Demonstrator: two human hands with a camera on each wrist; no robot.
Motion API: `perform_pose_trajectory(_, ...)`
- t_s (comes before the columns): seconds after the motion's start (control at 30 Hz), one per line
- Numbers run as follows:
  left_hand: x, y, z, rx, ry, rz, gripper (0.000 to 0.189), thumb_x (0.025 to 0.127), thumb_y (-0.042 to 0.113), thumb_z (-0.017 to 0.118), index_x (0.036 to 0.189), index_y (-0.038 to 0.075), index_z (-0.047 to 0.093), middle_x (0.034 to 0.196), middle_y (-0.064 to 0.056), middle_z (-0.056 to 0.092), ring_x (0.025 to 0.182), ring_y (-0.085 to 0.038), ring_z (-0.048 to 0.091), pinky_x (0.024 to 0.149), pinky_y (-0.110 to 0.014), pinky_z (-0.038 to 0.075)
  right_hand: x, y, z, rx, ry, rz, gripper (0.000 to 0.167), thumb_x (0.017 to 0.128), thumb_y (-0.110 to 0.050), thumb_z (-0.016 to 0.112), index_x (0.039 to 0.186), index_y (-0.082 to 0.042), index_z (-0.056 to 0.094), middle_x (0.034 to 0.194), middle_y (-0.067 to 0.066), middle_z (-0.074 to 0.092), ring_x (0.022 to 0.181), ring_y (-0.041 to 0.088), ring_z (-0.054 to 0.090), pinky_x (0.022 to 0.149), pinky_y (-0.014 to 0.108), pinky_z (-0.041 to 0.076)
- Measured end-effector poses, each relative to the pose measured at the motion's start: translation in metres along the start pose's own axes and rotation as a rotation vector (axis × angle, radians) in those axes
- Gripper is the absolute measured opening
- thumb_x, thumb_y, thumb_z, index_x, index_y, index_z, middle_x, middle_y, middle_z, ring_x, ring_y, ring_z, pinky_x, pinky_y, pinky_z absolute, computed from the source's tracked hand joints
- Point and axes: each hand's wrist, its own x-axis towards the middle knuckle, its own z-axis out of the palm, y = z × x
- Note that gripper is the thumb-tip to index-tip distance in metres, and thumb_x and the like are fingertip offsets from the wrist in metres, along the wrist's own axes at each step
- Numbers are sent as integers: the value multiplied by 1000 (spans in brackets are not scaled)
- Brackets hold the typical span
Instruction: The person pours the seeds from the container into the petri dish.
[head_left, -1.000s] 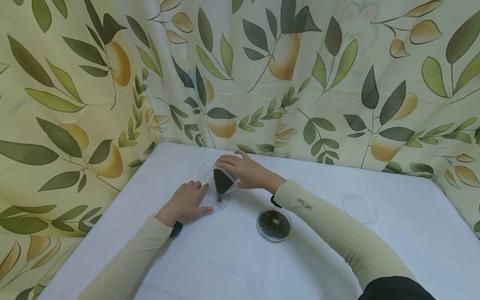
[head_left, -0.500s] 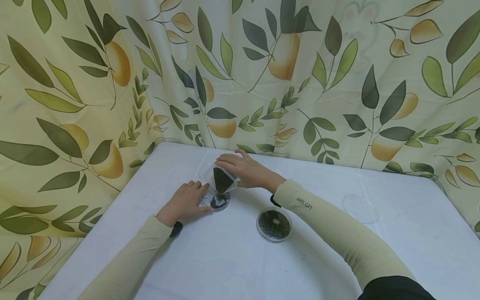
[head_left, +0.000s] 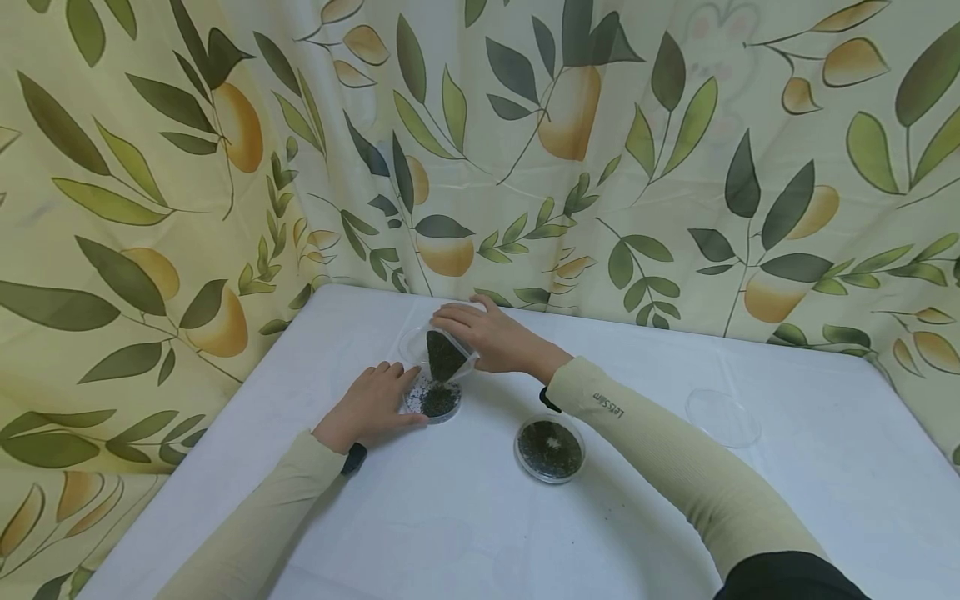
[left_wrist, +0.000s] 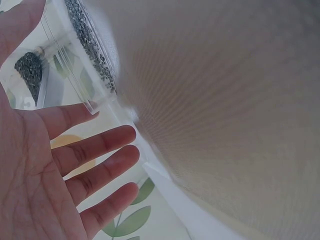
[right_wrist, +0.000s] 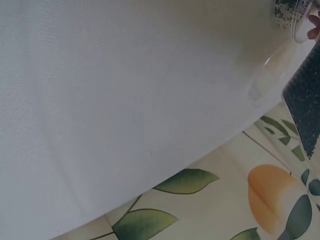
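Note:
In the head view my right hand [head_left: 498, 333] grips a tilted clear container [head_left: 467, 363] of dark grains [head_left: 446, 357]. Its lower corner is above a small petri dish [head_left: 457, 410], where grains lie in a dark heap with scattered specks around it. My left hand [head_left: 371, 402] holds that dish at its side between thumb and index finger. In the left wrist view the index fingertip [left_wrist: 90, 114] touches the dish's clear edge, while the other fingers stretch out apart from it. The right wrist view catches only the container's dark grains [right_wrist: 305, 100] at its edge; the right hand's fingers are hidden there.
A second petri dish [head_left: 550, 450], filled with dark material and a pale spot, stands nearer on the white table [head_left: 420, 517]. One clear lid [head_left: 722, 417] lies at right, another clear disc [head_left: 408, 340] behind the small dish. A patterned curtain [head_left: 480, 208] hangs behind the table.
Grains have collected in the small dish, from a thin scatter to a dark heap. The right hand has risen very slightly with the container; the left hand stays in place.

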Motion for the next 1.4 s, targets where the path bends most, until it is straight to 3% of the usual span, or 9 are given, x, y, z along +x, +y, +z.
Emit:
perform_pose_trajectory(0.77, 0, 1, 2, 5, -11, 4, 83, 79, 64, 58, 137, 6, 47, 109, -13, 61, 96, -29, 56, 77, -42, 47, -2, 4, -3, -24, -15, 78, 89, 63, -18, 87, 139, -11, 43, 140, 6, 49, 133, 22, 42, 109, 53, 30)
perform_pose_trajectory(1.4, 0, -1, 2, -15, -27, -10, 83, 79, 63, 60, 138, 6, 46, 113, -14, 60, 100, -30, 56, 80, -43, 46, -4, 2, -7, -7, 24, 56, 85, 62, -13, 86, 137, -9, 46, 138, 7, 50, 131, 23, 44, 108, 54, 31)
